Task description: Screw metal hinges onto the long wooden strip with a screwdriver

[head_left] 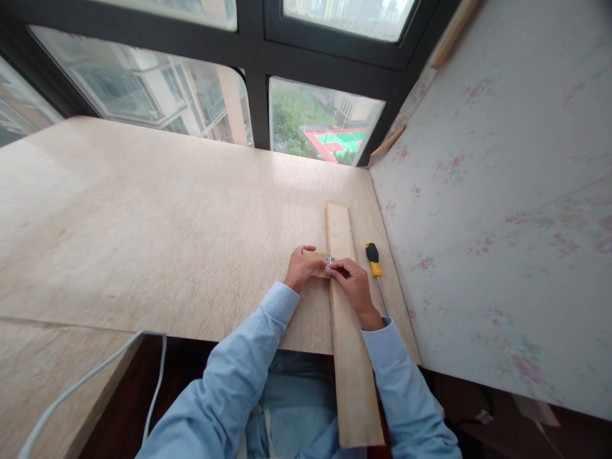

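Head view: the left hand grips a small wood block at 9 o'clock from a metal fitting at the edge of a long board. At 4 o'clock, the right hand pinches at the fitting, exactly what being too small to tell; at 3 o'clock, a screwdriver lies.

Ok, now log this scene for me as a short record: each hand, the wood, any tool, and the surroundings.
Left hand: grips a small wood piece
Right hand: fingertips together at a small metal fitting; whether they pinch anything is too small to tell
Long board: lies under the right hand, near end past the countertop edge
Tool: screwdriver, yellow and black handle, right of the board, shaft toward the person
Surroundings: window ahead, floral wall right, white cable lower left
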Demonstrator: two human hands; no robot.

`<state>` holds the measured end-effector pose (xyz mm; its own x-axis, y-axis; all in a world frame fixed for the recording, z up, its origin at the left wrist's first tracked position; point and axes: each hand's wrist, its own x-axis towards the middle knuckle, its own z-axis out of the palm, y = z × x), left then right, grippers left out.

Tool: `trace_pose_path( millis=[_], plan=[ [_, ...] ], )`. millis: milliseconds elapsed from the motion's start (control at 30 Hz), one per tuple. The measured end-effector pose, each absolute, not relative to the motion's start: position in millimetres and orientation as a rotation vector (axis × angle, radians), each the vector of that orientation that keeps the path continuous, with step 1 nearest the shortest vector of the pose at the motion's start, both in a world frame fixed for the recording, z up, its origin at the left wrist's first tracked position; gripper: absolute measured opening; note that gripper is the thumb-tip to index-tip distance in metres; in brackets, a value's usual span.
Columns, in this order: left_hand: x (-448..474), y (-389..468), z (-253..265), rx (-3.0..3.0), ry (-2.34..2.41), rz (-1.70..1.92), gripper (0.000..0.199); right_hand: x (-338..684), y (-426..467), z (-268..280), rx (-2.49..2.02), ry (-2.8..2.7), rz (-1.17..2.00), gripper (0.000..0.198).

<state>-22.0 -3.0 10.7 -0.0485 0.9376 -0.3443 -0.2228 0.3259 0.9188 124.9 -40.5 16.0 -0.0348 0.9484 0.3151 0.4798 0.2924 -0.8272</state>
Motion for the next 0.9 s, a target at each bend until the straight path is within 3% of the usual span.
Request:
trace_pose_path(
  millis=[533, 800, 900],
  plan=[
    [-22, -3, 14, 0.755, 1.254, 1.106, 0.053, 131, -43, 17, -1.299, -1.425, 0.806, 0.025],
    [-22, -3, 13, 0.709, 1.228, 1.104, 0.055, 190, -43, 31, -1.769, -1.450, 0.089, 0.032],
    [-22, -3, 13, 0.716, 1.237, 1.110, 0.055, 209, -41, 25, -2.025, -1.521, 0.083, 0.039]
  ],
)
